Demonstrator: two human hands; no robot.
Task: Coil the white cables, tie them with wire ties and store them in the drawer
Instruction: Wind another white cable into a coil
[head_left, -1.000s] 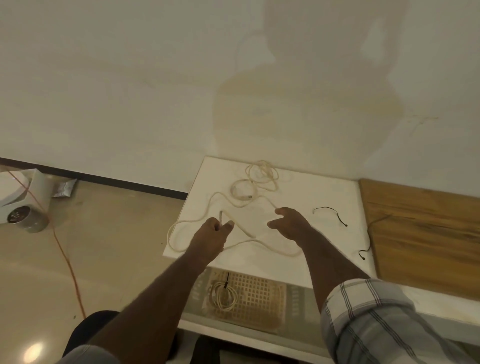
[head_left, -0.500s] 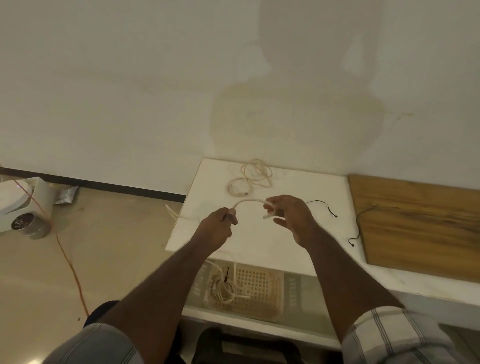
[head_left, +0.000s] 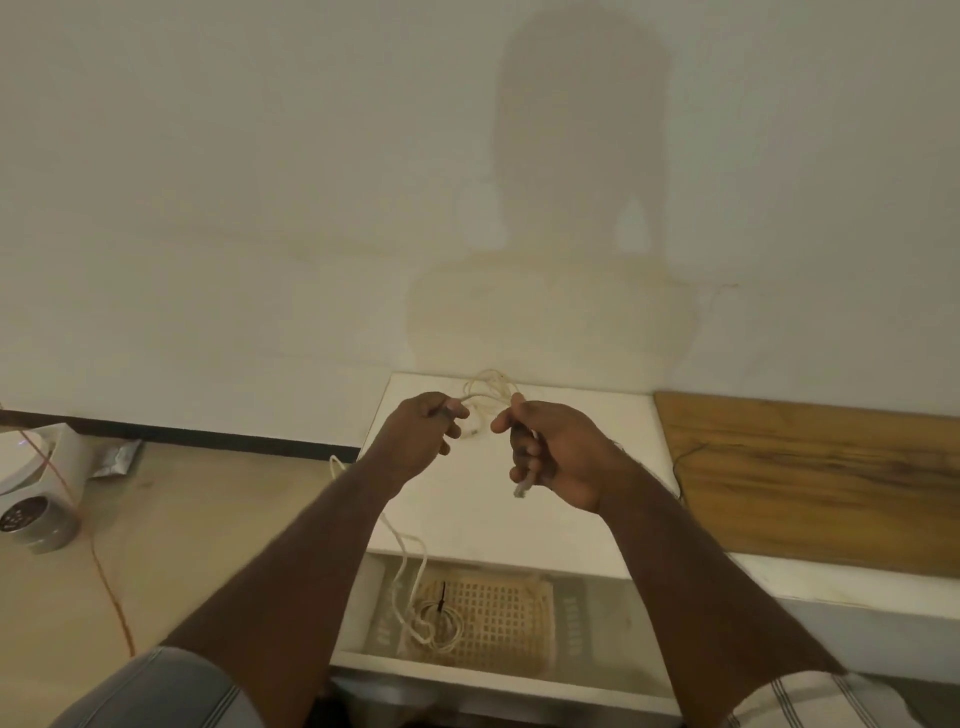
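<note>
- Right now the white cable (head_left: 480, 402) is raised above the bench (head_left: 498, 509), a short arc of it strung between the two hands, with its plug end poking out below the right hand (head_left: 550, 452).
- Both hands have a closed grip on it: the left hand (head_left: 423, 434) pinches the strand near its fingertips, and the right hand's fingers curl round the plug end.
- From the left hand, slack trails off the bench edge and down toward the open drawer (head_left: 483, 618).
- A tied coil (head_left: 434, 621) already lies in the drawer, so I judge this to be the early part of coiling another cable.
- To coil it well, keep one end fixed in one hand and lay even loops into that hand.
- Draw the slack up slowly, since the hanging part could snag on the tied coil.
- Another loose cable (head_left: 488, 387) lies at the back of the bench; keep the loops apart from it.
- A black wire tie (head_left: 685, 454) sits near the wooden board (head_left: 810, 467), within reach for binding.
</note>
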